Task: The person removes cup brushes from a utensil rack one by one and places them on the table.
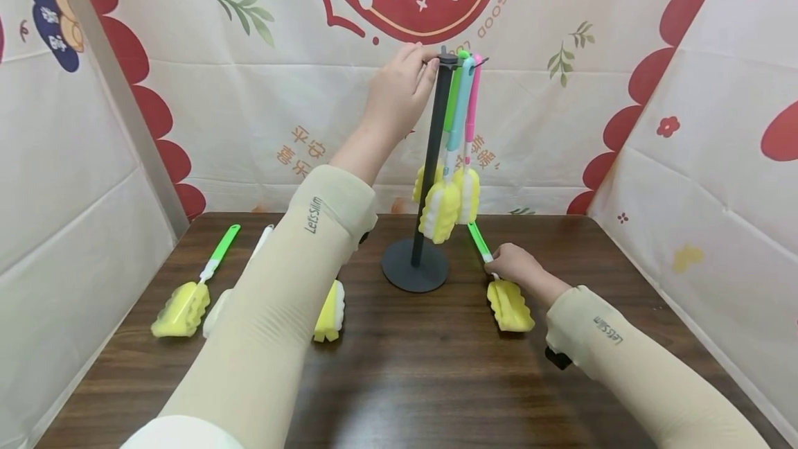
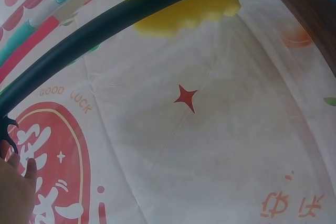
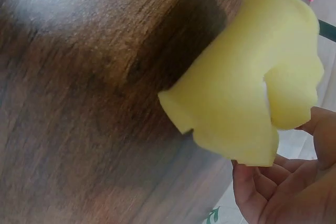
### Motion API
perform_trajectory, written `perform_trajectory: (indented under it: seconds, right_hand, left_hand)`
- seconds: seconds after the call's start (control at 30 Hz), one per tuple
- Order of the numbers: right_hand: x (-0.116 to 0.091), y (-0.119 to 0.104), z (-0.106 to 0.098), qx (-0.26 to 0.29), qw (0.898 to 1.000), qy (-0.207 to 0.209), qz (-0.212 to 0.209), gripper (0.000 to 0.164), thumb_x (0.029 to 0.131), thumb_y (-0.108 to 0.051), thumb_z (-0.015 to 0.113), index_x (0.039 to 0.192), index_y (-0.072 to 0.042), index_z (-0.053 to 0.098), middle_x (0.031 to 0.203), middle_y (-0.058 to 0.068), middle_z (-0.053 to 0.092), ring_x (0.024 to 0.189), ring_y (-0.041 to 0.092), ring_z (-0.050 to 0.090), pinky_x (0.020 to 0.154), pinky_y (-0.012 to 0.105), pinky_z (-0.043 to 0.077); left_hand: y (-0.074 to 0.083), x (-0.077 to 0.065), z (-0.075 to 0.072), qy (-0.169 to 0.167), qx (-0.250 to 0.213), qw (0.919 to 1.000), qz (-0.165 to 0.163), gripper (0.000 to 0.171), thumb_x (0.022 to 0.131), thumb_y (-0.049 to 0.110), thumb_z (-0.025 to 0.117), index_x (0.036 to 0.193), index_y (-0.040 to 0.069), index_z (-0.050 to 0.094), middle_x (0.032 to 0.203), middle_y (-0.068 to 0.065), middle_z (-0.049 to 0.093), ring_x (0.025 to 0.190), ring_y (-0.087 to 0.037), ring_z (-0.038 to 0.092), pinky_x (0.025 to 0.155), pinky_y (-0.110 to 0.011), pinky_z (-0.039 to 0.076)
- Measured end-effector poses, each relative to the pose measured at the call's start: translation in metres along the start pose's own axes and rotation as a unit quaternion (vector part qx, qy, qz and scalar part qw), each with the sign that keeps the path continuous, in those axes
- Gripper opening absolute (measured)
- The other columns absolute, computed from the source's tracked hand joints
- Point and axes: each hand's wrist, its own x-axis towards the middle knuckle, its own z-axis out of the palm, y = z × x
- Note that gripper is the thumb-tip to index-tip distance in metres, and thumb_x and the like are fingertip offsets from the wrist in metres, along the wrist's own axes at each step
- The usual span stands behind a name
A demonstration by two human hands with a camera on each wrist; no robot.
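At the top of a black stand, my left hand grips the hook end with thumb and fingers. That hand also shows at the left edge of the left wrist view, by a hook. Cup brushes with green, light blue and pink handles hang from the stand's right side, sponge heads down. My right hand pinches a green-handled cup brush near the neck, low over the table right of the base. Its yellow sponge head fills much of the right wrist view, hiding some fingers.
On the left of the dark wooden table lies another green-handled cup brush. Beside it, a white-handled brush is partly covered by my left forearm, as is a yellow-and-white sponge head. A printed cloth hangs behind.
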Motion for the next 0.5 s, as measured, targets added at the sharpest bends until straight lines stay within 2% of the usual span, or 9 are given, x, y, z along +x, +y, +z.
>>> perform_trajectory:
  seconds: [0.17, 0.33, 0.5]
  right_hand:
    - [0.0030, 0.0022, 0.0029, -0.005, 1.000, -0.002, 0.001, 0.014, 0.079, -0.018, 0.056, 0.075, -0.005, 0.056, 0.060, 0.002, 0.043, 0.050, 0.015, 0.039, 0.046, 0.029, 0.036]
    - [0.0041, 0.0022, 0.0031, -0.013, 1.000, -0.004, 0.000, 0.013, 0.079, -0.018, 0.055, 0.074, -0.005, 0.056, 0.062, 0.002, 0.044, 0.051, 0.015, 0.042, 0.046, 0.029, 0.037]
    - [0.0065, 0.0028, 0.0025, -0.027, 1.000, 0.001, -0.005, 0.015, 0.076, -0.018, 0.057, 0.065, -0.009, 0.053, 0.057, 0.000, 0.041, 0.048, 0.014, 0.039, 0.045, 0.028, 0.035]
  left_hand:
    - [0.0004, -0.0003, 0.0008, 0.006, -0.003, 1.0000, 0.004, 0.036, 0.095, 0.038, 0.037, 0.121, 0.018, 0.051, 0.120, 0.003, 0.050, 0.110, -0.002, 0.040, 0.094, -0.014, 0.030]
    - [0.0025, -0.0004, 0.0009, 0.006, 0.003, 1.0000, -0.004, 0.036, 0.094, 0.040, 0.037, 0.121, 0.020, 0.051, 0.122, 0.006, 0.050, 0.110, 0.001, 0.040, 0.093, -0.012, 0.030]
    - [0.0023, -0.0011, -0.0003, 0.010, -0.001, 0.9999, -0.003, 0.036, 0.094, 0.040, 0.038, 0.121, 0.019, 0.051, 0.122, 0.005, 0.050, 0.112, 0.000, 0.038, 0.094, -0.013, 0.028]
